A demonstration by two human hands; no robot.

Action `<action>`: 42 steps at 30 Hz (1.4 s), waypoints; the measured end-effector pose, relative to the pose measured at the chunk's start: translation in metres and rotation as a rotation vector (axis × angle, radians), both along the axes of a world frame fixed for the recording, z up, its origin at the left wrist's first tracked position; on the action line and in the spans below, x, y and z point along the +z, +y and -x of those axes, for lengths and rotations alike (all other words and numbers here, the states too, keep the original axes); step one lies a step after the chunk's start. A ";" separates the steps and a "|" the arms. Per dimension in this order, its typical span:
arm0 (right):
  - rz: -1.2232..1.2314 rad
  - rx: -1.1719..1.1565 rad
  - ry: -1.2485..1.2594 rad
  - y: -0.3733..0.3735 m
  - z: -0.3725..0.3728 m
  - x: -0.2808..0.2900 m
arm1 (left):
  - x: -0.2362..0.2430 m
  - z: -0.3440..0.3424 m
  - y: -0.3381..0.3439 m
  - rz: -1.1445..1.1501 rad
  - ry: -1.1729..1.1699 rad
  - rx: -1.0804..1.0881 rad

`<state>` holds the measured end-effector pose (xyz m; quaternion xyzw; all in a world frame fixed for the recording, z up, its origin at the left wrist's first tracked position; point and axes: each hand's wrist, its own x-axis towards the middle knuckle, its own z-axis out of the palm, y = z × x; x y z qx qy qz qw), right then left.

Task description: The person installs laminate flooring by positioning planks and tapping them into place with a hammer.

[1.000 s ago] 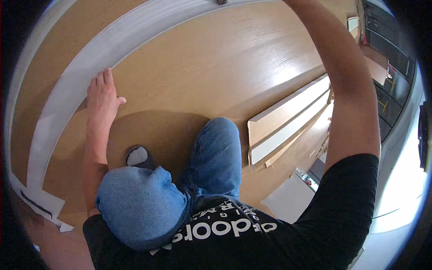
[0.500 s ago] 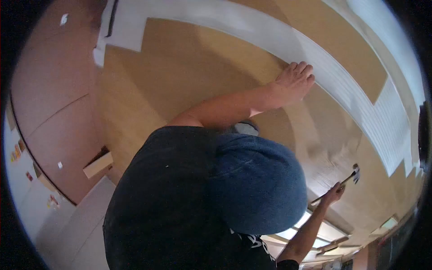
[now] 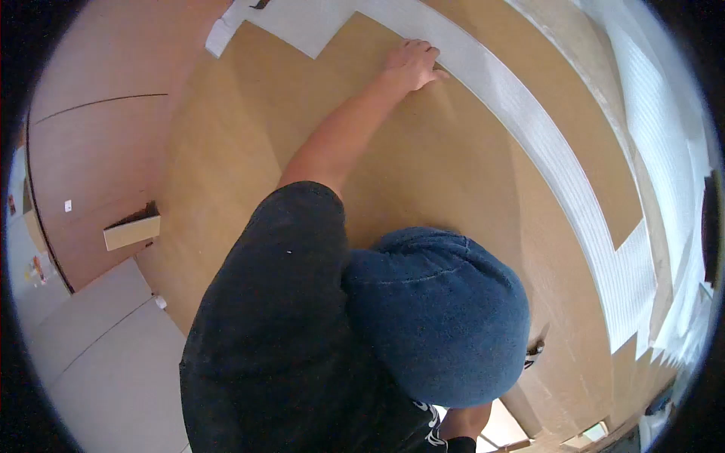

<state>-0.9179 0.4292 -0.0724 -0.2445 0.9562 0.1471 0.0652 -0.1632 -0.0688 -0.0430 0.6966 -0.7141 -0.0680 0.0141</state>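
Note:
My left hand (image 3: 414, 66) rests on a tan board (image 3: 317, 106) along the inner edge of a long, ribbed white strip (image 3: 529, 113), thumb spread and fingers slightly bent. Nothing shows in its grasp. My raised knee in blue denim (image 3: 438, 317) hides my right hand; only part of that forearm (image 3: 467, 419) shows below it. A hammer head (image 3: 535, 353) peeks out at the knee's right side; whether my right hand grips it is hidden.
At left are pink panels (image 3: 91, 151), a small open box (image 3: 132, 232) and grey-white sheets (image 3: 91, 377). Crumpled white translucent sheeting (image 3: 664, 151) runs along the right. Pale pieces (image 3: 498, 423) lie at the lower right.
My view has swung round. My left hand has moved farther along the strip. My right hand, seen gripping a hammer half a second ago, is now behind my knee.

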 end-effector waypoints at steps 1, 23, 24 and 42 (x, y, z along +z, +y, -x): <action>0.004 0.134 0.043 -0.019 0.003 -0.005 | -0.007 -0.002 -0.004 0.033 -0.056 -0.036; 0.038 1.121 -0.361 -0.412 -0.280 0.030 | 0.001 -0.021 -0.010 -0.160 -0.135 -0.177; 0.046 1.121 -0.360 -0.411 -0.279 0.030 | 0.001 -0.023 -0.008 -0.065 -0.106 -0.208; 0.397 0.766 -0.247 -0.419 -0.129 0.038 | -0.087 0.075 0.070 -0.029 -0.100 -0.164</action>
